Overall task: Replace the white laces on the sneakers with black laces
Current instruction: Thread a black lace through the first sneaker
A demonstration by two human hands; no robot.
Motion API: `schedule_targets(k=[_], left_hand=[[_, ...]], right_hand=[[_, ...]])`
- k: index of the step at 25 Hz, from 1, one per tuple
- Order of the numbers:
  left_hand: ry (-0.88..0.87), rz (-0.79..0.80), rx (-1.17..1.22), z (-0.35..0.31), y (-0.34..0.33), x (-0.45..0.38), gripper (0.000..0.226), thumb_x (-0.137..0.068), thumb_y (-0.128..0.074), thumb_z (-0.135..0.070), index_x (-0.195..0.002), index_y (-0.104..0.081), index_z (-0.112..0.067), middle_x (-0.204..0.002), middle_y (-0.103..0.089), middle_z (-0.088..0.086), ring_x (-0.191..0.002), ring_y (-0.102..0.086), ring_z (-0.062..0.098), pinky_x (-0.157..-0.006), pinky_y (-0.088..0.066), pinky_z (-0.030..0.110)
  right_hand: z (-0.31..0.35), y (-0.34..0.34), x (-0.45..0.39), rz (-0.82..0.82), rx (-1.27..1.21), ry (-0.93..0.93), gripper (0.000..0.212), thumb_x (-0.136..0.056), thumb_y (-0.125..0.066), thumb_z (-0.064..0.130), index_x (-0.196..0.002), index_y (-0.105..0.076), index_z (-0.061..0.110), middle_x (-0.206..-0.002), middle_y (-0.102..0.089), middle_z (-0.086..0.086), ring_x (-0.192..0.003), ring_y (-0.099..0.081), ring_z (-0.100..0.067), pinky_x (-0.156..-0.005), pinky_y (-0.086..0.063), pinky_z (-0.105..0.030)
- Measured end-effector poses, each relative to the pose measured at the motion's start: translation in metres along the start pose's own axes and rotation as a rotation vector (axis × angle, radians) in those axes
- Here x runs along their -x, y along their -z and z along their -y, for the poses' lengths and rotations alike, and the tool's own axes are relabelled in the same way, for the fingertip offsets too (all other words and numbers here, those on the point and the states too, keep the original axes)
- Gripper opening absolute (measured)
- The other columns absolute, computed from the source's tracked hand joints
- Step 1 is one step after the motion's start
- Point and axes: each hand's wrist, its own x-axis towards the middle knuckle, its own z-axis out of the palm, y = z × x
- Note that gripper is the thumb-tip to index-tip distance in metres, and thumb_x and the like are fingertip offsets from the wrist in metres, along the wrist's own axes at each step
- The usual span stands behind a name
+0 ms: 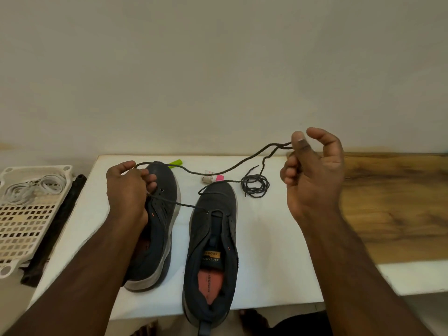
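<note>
Both forearms are bare from the lower edge of the view up to the wrists, with no sleeve in sight. The left hand [126, 187] and the right hand [312, 173] show no glove, ring, watch or band.

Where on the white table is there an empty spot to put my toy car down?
Bare white table lies right of the right sneaker, below the coiled black lace. A narrower strip runs left of the left sneaker. The far edge is crowded: a green thing, a small pink-and-white thing.
</note>
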Motion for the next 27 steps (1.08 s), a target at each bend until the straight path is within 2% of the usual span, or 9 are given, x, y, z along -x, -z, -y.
schedule_targets(k=[3, 7, 11, 15, 18, 21, 23, 25, 27], left_hand=[[-0.002, -0.032, 0.019, -0.002, -0.001, 0.003, 0.039, -0.095, -0.042, 0.003, -0.123, -0.054, -0.020, -0.113, -0.062, 0.004, -0.097, -0.070, 0.018, -0.080, -0.059, 0.029], [-0.106, -0.033, -0.181, 0.001, -0.001, 0.005, 0.048, -0.089, -0.051, 0.011, -0.124, -0.057, -0.022, -0.121, -0.059, -0.001, -0.107, -0.064, 0.018, -0.091, -0.057, 0.034], [-0.238, 0.039, -0.444, -0.002, -0.004, 0.018, 0.035, -0.093, -0.055, -0.001, -0.121, -0.057, -0.022, -0.117, -0.054, -0.010, -0.089, -0.057, 0.001, -0.065, -0.045, 0.005], [-0.485, 0.109, -0.706, -0.005, -0.004, 0.030, 0.033, -0.089, -0.059, -0.009, -0.120, -0.062, -0.020, -0.118, -0.062, -0.002, -0.107, -0.060, 0.020, -0.097, -0.051, 0.039], [-0.450, 0.190, -0.747, -0.007, -0.004, 0.051, 0.020, -0.091, -0.057, -0.017, -0.106, -0.065, -0.027, -0.104, -0.067, -0.005, -0.096, -0.063, 0.016, -0.087, -0.052, 0.037], [-0.232, 0.502, -0.950, 0.004, -0.005, 0.081, 0.004, -0.093, -0.060, -0.034, -0.094, -0.061, -0.031, -0.088, -0.067, -0.006, -0.077, -0.063, 0.010, -0.069, -0.054, 0.032], [-0.129, 0.646, -1.115, 0.015, -0.006, 0.093, 0.022, -0.088, -0.065, -0.047, -0.097, -0.057, -0.028, -0.093, -0.062, -0.007, -0.084, -0.059, 0.008, -0.068, -0.047, 0.028], [-0.088, 0.657, -1.164, 0.021, -0.008, 0.094, 0.036, -0.083, -0.070, -0.051, -0.102, -0.053, -0.025, -0.098, -0.058, -0.007, -0.090, -0.057, 0.010, -0.071, -0.046, 0.029], [-0.041, 0.654, -1.183, 0.024, -0.009, 0.088, 0.043, -0.080, -0.073, -0.052, -0.104, -0.051, -0.023, -0.101, -0.057, -0.005, -0.094, -0.058, 0.014, -0.076, -0.047, 0.031]], right_hand=[[0.006, 0.005, -0.005, -0.091, -0.210, -0.075, 0.007, -0.092, -0.069, 0.021, -0.092, -0.062, 0.021, -0.066, -0.061, -0.001, -0.055, -0.054, -0.011, -0.049, -0.041, -0.022], [0.006, 0.013, -0.012, -0.205, -0.121, 0.174, 0.026, -0.098, -0.058, 0.007, -0.123, -0.064, 0.012, -0.113, -0.074, -0.004, -0.103, -0.071, -0.023, -0.077, -0.055, -0.031], [0.002, 0.006, -0.004, -0.131, 0.234, 0.546, 0.021, -0.097, -0.063, 0.009, -0.117, -0.066, 0.010, -0.102, -0.074, -0.010, -0.092, -0.073, -0.027, -0.069, -0.056, -0.032], [0.020, 0.004, -0.006, -0.120, 0.482, 0.876, 0.013, -0.097, -0.066, 0.018, -0.110, -0.068, 0.018, -0.101, -0.062, -0.009, -0.090, -0.064, -0.022, -0.075, -0.053, -0.031], [0.043, 0.010, -0.014, -0.173, 0.358, 0.669, 0.013, -0.096, -0.065, 0.018, -0.106, -0.070, 0.012, -0.101, -0.066, -0.011, -0.094, -0.066, -0.025, -0.083, -0.056, -0.033], [0.058, 0.014, -0.019, 0.162, 0.327, 0.077, 0.009, -0.097, -0.063, 0.012, -0.102, -0.071, 0.012, -0.081, -0.066, -0.006, -0.067, -0.059, -0.020, -0.071, -0.057, -0.037], [0.066, 0.024, -0.032, 0.302, 0.635, 0.000, 0.011, -0.097, -0.063, 0.013, -0.099, -0.073, 0.017, -0.079, -0.065, -0.003, -0.059, -0.052, -0.018, -0.063, -0.052, -0.038], [0.074, 0.033, -0.048, 0.156, 1.018, 0.399, 0.014, -0.097, -0.061, 0.020, -0.101, -0.074, 0.022, -0.089, -0.069, 0.000, -0.073, -0.059, -0.017, -0.075, -0.054, -0.038], [0.075, 0.032, -0.054, -0.051, 1.071, 0.804, 0.019, -0.098, -0.058, 0.021, -0.109, -0.074, 0.019, -0.100, -0.066, 0.001, -0.091, -0.058, -0.007, -0.082, -0.049, -0.021]])
